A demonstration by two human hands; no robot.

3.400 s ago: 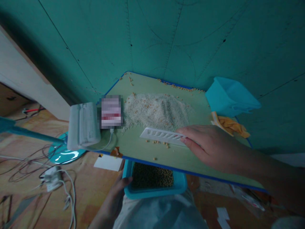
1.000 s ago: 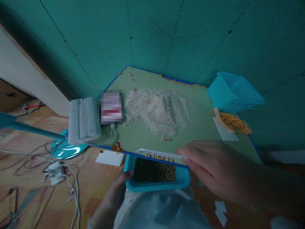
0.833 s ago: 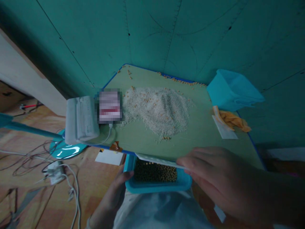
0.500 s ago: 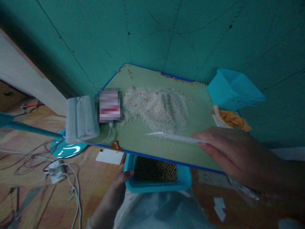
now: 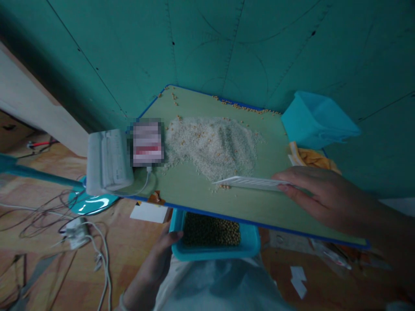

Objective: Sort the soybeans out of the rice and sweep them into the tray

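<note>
My right hand is closed on a thin white slotted plate, its kind unclear. The plate lies low over the board, tipped, with its far end at the near edge of a heap of white grains that looks like rice. A few yellow beans sit just below that end, and more are scattered through the heap. My left hand grips the left side of a blue plastic basin, thumb over its rim. Dark green and yellow beans fill its bottom. The basin is partly under the board's front edge.
The pale green board has a blue edge. On its left stand a white case and a blurred-out device with a cable. A blue bin and an orange cloth are at the right. Cables lie on the floor.
My right hand has drawn the slotted plate to the right and tilted it so its slots show. Yellow beans now show beside its far end. My left hand stays on the basin.
</note>
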